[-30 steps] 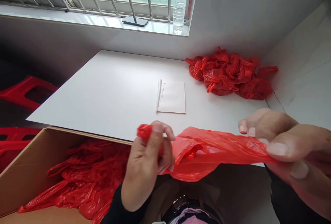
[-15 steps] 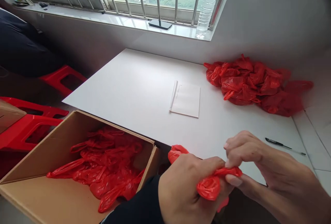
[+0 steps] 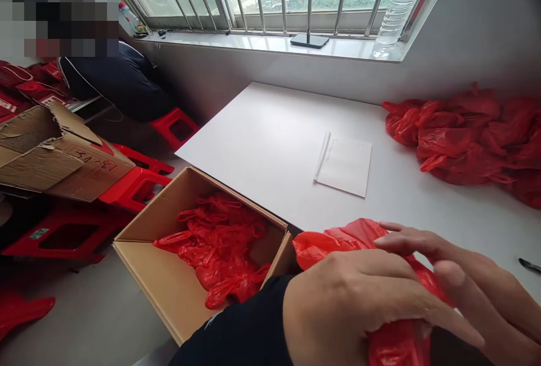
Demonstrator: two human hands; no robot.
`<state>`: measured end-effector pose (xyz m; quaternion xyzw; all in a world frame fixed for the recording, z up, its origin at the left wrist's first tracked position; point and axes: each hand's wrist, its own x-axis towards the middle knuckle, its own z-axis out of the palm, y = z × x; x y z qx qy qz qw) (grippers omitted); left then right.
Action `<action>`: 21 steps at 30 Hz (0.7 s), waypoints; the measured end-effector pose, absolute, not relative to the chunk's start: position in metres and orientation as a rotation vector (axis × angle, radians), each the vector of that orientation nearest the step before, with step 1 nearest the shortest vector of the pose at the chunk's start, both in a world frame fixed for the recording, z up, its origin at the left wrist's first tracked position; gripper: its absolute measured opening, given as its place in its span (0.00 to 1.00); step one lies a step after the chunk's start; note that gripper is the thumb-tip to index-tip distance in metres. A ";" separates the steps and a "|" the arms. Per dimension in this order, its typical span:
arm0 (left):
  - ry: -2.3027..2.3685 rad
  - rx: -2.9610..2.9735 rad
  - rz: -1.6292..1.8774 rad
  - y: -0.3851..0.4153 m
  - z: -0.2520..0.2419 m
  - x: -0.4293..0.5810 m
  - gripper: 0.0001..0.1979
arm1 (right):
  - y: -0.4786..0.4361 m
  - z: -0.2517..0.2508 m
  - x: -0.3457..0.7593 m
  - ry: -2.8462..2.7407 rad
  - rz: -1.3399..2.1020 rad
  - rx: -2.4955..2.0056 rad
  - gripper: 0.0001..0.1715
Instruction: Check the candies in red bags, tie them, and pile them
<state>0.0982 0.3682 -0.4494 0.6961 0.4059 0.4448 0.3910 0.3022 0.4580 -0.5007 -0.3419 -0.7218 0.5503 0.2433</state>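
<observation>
My left hand [image 3: 355, 304] is closed around a red plastic bag [image 3: 401, 346], which bulges out below the fist. More of the same red film rises above my knuckles, crumpled and loose. My right hand [image 3: 469, 287] is at the bag's right side, its fingers on the upper part and the thumb nearer me, with red film passing between them. My left fingertips are partly hidden. Left of my forearm, an open cardboard box [image 3: 147, 279] holds a heap of crumpled red plastic bags [image 3: 220, 242].
A white table [image 3: 253, 146] carries a thin white booklet [image 3: 344, 166], a pile of red bags [image 3: 465, 141] and a black pen [image 3: 529, 266]. On the windowsill are a phone [image 3: 310, 41] and a clear bottle [image 3: 397, 11]. Red stools [image 3: 139, 188], another carton [image 3: 84, 163] and a seated person [image 3: 122, 81] are left.
The view has swung left, bringing the carton and person into sight. The bag's twisted part is no longer pinched in my right fingertips; the film above my left hand is spread wider.
</observation>
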 end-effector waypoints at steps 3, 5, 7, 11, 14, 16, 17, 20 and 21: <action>1.234 1.989 1.211 0.368 -0.455 0.090 0.15 | 0.458 -0.489 0.284 -1.961 1.725 -0.953 0.18; 1.387 2.047 1.264 0.370 -0.463 0.085 0.18 | 0.462 -0.487 0.276 -1.911 1.968 -0.844 0.20; 1.484 2.046 1.297 0.373 -0.471 0.082 0.18 | 0.468 -0.490 0.271 -1.855 2.198 -0.671 0.22; 1.515 2.028 1.299 0.378 -0.475 0.079 0.17 | 0.473 -0.494 0.267 -1.817 2.192 -0.579 0.12; 1.498 2.032 1.282 0.377 -0.470 0.076 0.16 | 0.473 -0.488 0.267 -1.852 2.017 -0.546 0.08; 1.480 2.053 1.251 0.377 -0.466 0.073 0.18 | 0.473 -0.485 0.266 -1.788 2.056 -0.459 0.06; 1.463 2.075 1.235 0.377 -0.463 0.072 0.19 | 0.473 -0.483 0.265 -1.720 2.104 -0.426 0.05; 1.413 2.192 1.158 0.381 -0.458 0.070 0.24 | 0.471 -0.478 0.261 -1.526 2.187 -0.413 0.05; 1.404 2.245 1.125 0.383 -0.457 0.069 0.26 | 0.470 -0.476 0.260 -1.494 2.170 -0.433 0.05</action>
